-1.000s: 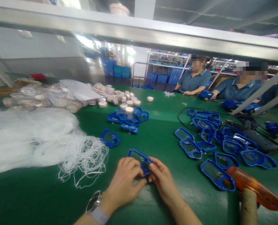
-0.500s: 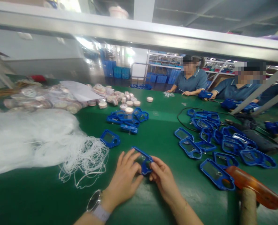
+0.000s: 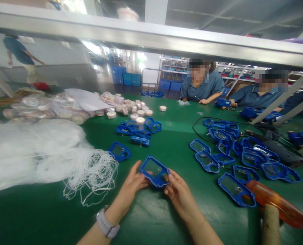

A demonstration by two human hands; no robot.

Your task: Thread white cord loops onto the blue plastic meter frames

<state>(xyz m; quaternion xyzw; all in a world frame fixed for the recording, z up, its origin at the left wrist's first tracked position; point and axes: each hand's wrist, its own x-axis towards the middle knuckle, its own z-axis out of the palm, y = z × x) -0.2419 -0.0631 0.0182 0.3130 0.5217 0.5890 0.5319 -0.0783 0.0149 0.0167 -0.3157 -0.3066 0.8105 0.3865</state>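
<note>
A blue plastic housing frame (image 3: 164, 182) with a clear window and a round hole at one end is held tilted just above the green table. My right hand (image 3: 179, 192) pinches its right end, thumb on the near side and fingers curled beneath. My left hand (image 3: 131, 187), with a watch on the wrist, is at the frame's left side. Some of its fingers reach under the lower left edge, partly hidden by the frame, while one finger points upward beside the corner. A similar blue frame (image 3: 119, 151) lies beyond my left hand.
Many blue frames (image 3: 207, 161) are piled at right near an orange-headed mallet (image 3: 276, 204). White cord (image 3: 95, 173) and a plastic bag (image 3: 33, 153) lie at left, with cord rolls (image 3: 111, 114) behind. Two co-workers (image 3: 202, 83) sit opposite; a metal beam (image 3: 151, 35) crosses above.
My left hand has moved off the frame's top face to its left side. The frame now tilts more toward me, its window uncovered. A person has appeared walking at far left.
</note>
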